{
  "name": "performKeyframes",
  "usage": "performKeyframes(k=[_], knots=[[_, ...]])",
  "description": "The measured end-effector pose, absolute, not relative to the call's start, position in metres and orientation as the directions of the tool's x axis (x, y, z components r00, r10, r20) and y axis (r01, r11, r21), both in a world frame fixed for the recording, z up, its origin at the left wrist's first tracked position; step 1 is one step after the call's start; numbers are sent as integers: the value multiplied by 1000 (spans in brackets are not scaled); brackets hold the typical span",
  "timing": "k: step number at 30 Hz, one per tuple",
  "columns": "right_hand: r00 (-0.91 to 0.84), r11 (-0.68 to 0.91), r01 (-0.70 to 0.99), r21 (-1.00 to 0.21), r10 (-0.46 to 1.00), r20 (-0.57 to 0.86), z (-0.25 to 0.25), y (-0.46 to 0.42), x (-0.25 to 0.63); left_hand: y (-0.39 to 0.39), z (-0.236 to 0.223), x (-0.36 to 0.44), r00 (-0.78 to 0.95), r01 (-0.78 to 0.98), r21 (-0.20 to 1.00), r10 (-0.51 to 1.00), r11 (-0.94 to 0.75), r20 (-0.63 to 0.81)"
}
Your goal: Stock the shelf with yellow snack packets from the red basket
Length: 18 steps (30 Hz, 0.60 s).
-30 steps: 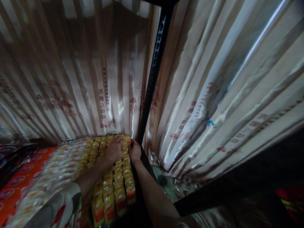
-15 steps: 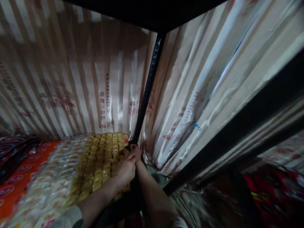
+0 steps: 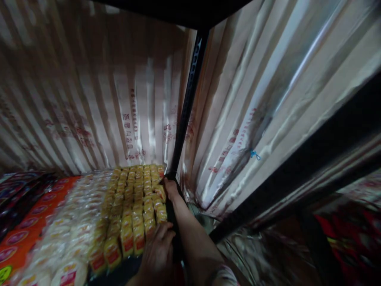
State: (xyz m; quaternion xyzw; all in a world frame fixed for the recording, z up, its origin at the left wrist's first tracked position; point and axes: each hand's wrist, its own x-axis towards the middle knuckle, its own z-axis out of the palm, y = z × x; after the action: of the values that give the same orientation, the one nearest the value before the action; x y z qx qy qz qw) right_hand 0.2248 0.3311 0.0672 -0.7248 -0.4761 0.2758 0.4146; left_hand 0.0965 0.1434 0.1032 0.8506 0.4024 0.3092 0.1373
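Several rows of yellow snack packets fill the shelf in front of us, running back to the black slotted upright at the corner. Our right hand reaches deep along the right edge of the rows, its fingers bent against the far packets beside the foot of the upright; whether they pinch one we cannot tell. Our left hand rests at the near end of the rows, fingers curled loosely over the front right packets and the dark shelf edge, gripping nothing that we can make out. Left of the yellow rows lies a band of pale wrapped packets, then orange packs. Glossy pleated sheeting with red print hangs behind and to the right, with a small blue tie on it. A dark shelf board overhangs us.
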Motion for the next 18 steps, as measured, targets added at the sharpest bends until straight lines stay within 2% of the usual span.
performKeyframes(k=[4, 8, 9, 14, 18], knots=[[345, -177, 290, -941, 936, -70, 70, 310, 225, 139, 103, 101, 498, 583, 487, 760, -650, 418], [285, -36, 55, -998, 958, -19, 75, 281, 224, 131, 94, 100, 490, 590, 463, 749, -661, 445], [282, -6, 69, -998, 959, 13, 75, 275, 224, 129, 91, 99, 491, 584, 457, 741, -671, 458], [289, -9, 391, -920, 950, 114, 71, 256, 226, 117, 75, 93, 526, 516, 456, 689, -725, 499], [243, 4, 360, -933, 965, 98, 64, 257, 224, 112, 66, 88, 550, 524, 424, 674, -739, 494]])
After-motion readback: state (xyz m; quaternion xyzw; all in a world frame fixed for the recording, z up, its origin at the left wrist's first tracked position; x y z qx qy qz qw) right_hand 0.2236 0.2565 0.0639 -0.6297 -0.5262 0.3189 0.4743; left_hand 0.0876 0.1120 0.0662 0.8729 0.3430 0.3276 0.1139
